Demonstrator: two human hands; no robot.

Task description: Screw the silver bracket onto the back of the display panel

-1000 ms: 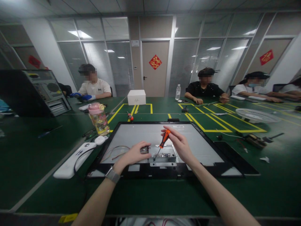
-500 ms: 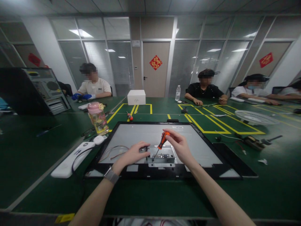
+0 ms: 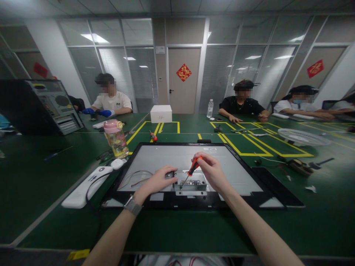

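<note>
My right hand [image 3: 212, 171] is closed round the handle of an orange and black screwdriver [image 3: 193, 167]. The tool tilts, its shaft pointing down and left to the left end of a metal bracket [image 3: 191, 187]; whether the tip sits in a screw is too small to tell. This bracket lies on the grey back of a flat display panel [image 3: 233, 170] with a black frame. My left hand [image 3: 159, 181] rests at the bracket's left side, thumb and fingers apart, fingertips against its edge. Thin wires [image 3: 135, 177] run across the panel left of that hand.
Left of the panel are a white power strip [image 3: 85, 186], a black cable and a pink-lidded bottle [image 3: 115, 138]. A white box [image 3: 161, 113] and a red-handled tool [image 3: 153, 136] lie beyond. A black computer case [image 3: 36, 107] stands far left. Several people sit across the table.
The screwdriver leans over slightly more, and my right hand has shifted a little to the right. My left hand stays at the bracket.
</note>
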